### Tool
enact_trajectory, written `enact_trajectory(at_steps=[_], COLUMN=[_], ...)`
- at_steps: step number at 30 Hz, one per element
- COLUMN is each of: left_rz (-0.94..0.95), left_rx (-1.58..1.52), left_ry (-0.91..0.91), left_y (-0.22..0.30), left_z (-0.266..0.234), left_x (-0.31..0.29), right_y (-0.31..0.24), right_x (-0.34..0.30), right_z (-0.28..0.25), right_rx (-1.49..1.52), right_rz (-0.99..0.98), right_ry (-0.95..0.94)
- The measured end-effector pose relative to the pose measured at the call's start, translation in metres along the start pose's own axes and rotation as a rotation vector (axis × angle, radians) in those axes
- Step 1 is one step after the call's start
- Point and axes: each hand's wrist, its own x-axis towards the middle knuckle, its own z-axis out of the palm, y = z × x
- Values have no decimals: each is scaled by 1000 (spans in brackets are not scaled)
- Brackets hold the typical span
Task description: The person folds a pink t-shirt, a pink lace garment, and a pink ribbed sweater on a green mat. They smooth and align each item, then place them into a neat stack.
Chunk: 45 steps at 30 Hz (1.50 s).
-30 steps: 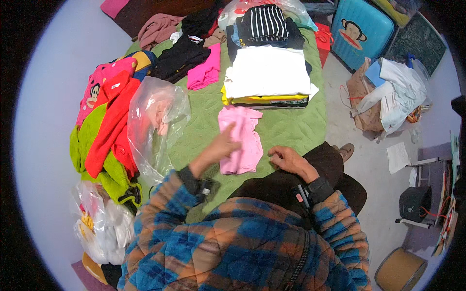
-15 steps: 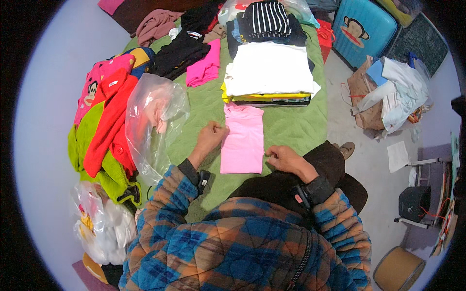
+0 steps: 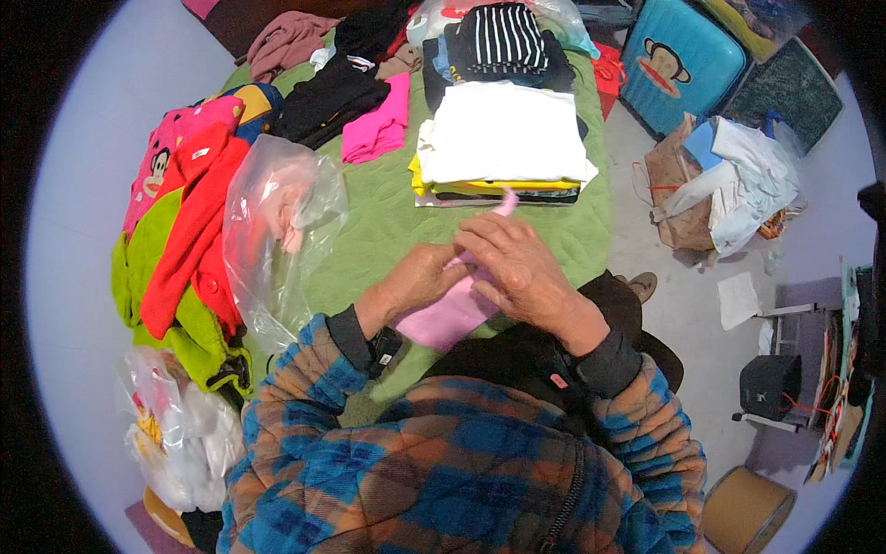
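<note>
Both hands are on a light pink folded garment point(image 3: 445, 316), which is bunched and tilted between them above the bed. My left hand point(image 3: 417, 284) grips its left side, with some fingertips hidden behind my right hand. Laid across the middle, my right hand point(image 3: 524, 270) has its fingers curled over the cloth. A narrow pink corner sticks up past the fingers, in front of a stack of folded clothes with a white garment point(image 3: 503, 134) on top and yellow cloth below.
On the green bedspread point(image 3: 369, 217) lie a bright pink folded piece point(image 3: 378, 122), black clothes point(image 3: 330, 103) and a striped garment point(image 3: 506, 39). A clear plastic bag point(image 3: 254, 231) and red and lime coats point(image 3: 198, 222) are at left. On the right floor are a blue suitcase point(image 3: 688, 65) and a filled bag point(image 3: 683, 180).
The pink garment lay flat between my separated hands. Now both hands have come together on it, my right hand moving left and up, and the cloth is lifted, tilted and bunched.
</note>
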Motion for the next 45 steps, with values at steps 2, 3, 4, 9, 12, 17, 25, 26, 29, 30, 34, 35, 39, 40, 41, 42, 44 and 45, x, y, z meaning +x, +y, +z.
enact_trajectory(at_steps=[2,3,4,9,12,17,25,26,29,30,34,35,39,40,41,42,44,45], left_rz=[72,126,135,114,-52,-158,177,255,354,319,262,204,-102,-130,-131,-143,-128,-98], left_rx=[-9,-17,-18,-43,-209,-121,312,386,596,576,414,331,171,169,218,266,341,367], left_ry=[-123,-174,-184,-335,-383,-323,-32,41,187,159,-67,-109,-35,-13,46,107,197,227], left_y=[21,27,30,13,-1,-3,25,22,0,-10,-51,-58,-78,-81,-82,-83,-82,-81], left_z=[-10,-12,-14,-17,-16,-43,-105,-107,-85,-64,2,8,8,4,2,1,0,-1], left_x=[7,10,14,13,4,-1,19,14,-13,-24,-59,-69,-71,-66,-59,-52,-40,-35], right_y=[-1,0,2,14,23,29,28,29,35,38,51,54,66,68,70,71,72,72], right_x=[6,4,-1,-28,-38,-43,-11,-11,-21,-30,-84,-96,-105,-98,-89,-79,-58,-48], right_z=[-9,-13,-18,-35,-46,-50,-55,-54,-33,-21,9,10,3,3,4,7,17,23], right_rx=[-110,-97,-54,103,270,447,41,-89,-274,-278,-139,-103,18,21,25,42,42,39], right_rz=[-54,35,120,452,530,613,216,122,-30,-44,141,257,413,405,389,427,422,408], right_ry=[-33,-117,-195,-288,-311,-396,34,74,59,13,-393,-548,-566,-526,-476,-458,-360,-302])
